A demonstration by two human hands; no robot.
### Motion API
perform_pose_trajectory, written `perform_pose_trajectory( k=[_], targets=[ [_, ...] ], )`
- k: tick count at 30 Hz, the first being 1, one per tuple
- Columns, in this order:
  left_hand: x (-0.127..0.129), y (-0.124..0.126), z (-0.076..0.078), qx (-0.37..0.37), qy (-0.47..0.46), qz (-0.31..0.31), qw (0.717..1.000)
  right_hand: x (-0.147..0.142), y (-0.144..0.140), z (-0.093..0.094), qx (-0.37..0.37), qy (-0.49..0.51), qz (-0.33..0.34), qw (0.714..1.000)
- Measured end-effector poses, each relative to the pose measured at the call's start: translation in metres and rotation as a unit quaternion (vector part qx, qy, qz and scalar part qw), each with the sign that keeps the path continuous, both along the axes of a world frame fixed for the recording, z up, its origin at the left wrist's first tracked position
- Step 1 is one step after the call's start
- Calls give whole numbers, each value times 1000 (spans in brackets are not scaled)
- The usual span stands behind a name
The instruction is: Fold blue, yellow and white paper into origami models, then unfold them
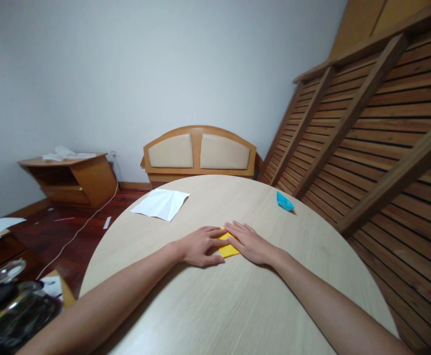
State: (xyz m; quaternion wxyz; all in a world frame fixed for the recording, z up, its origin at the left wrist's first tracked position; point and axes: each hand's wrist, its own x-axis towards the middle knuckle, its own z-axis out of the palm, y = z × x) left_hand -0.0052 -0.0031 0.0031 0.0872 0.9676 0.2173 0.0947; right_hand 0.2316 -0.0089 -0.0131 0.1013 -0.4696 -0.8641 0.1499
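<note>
A folded yellow paper (228,249) lies flat near the middle of the round pale wood table (208,305). My left hand (200,245) rests palm down on its left side, fingertips pressing the paper. My right hand (248,242) lies flat over its right side, fingers pointing left and pressing the fold. Most of the yellow paper is covered by the two hands. Neither hand lifts it.
A creased white sheet (161,203) lies at the table's far left. A small folded blue paper (284,201) sits at the far right. Wooden slats (378,128) lean close on the right. A headboard (199,152), a low cabinet (71,177) and clutter (12,301) stand around.
</note>
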Motion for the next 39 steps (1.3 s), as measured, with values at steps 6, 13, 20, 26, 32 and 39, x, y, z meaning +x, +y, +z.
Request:
perform_pose_trajectory(
  k=[6, 13, 20, 26, 32, 39],
  targets=[
    [-2, 1, -1, -7, 17, 14, 1000, 23, 7, 0, -3, -36, -62, 997],
    [-5, 4, -3, -14, 35, 46, 998, 23, 10, 1, 111, 0, -61, 992],
    [-6, 9, -6, 1, 18, 65, 998, 4, -2, 12, 113, 58, 82, 988],
    [-4, 10, -6, 4, -1, 70, 998, 5, -6, 14, 100, 48, 72, 991],
    [-5, 10, -6, 0, -12, 76, 997, 6, -10, 19, 94, 45, 74, 992],
    [-5, 14, -7, -10, -3, 75, 997, 5, -9, 20, 94, 53, 73, 992]
  ],
)
